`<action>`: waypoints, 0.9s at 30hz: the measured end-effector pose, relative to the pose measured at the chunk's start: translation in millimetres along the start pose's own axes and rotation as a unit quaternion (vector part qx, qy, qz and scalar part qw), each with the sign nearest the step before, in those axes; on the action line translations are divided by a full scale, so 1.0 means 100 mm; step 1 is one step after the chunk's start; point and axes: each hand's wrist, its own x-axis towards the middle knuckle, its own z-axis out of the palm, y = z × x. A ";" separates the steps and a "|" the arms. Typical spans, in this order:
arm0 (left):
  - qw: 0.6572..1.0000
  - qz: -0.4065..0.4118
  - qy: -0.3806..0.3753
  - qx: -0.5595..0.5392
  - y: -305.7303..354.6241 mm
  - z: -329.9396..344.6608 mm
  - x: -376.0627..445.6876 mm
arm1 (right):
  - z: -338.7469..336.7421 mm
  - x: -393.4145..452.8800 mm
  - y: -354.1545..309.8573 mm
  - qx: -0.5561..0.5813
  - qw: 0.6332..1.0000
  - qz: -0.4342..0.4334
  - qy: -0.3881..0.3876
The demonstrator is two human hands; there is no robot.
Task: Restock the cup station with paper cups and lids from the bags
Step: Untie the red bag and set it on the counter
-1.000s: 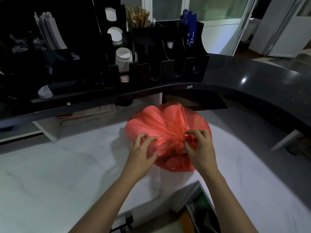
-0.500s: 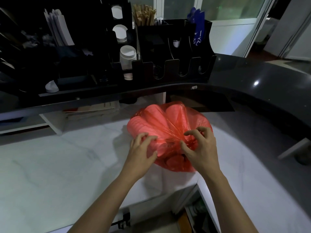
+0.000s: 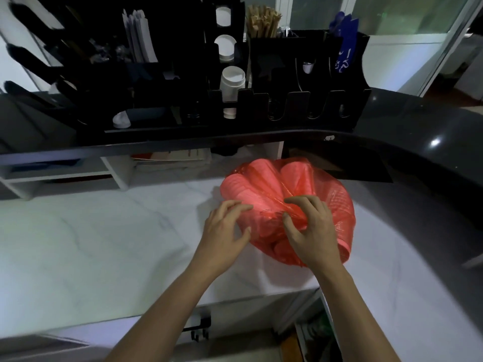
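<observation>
- Bag point(image 3: 337, 202): thin red plastic, glossy, crinkled.
- Bench point(image 3: 91, 244): smooth pale marble look, faintly veined.
- Counter point(image 3: 418, 131), upper right: dark, polished, reflective.
- Organiser point(image 3: 287, 100): matt black.

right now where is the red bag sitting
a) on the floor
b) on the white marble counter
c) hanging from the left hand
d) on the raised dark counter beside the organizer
b: the red bag rests on the white marble counter, below the raised dark counter, with the left hand touching it and the right hand gathering its plastic.
</observation>
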 end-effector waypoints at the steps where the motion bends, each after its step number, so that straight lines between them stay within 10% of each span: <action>1: 1.000 0.000 0.003 0.005 -0.01 -0.04 -0.02 | 0.03 0.00 -0.02 0.005 1.000 -0.001 -0.008; 27: 0.972 -0.185 0.144 0.003 -0.43 -0.99 -1.23 | 1.06 -0.33 -1.14 0.140 0.965 -0.110 -0.193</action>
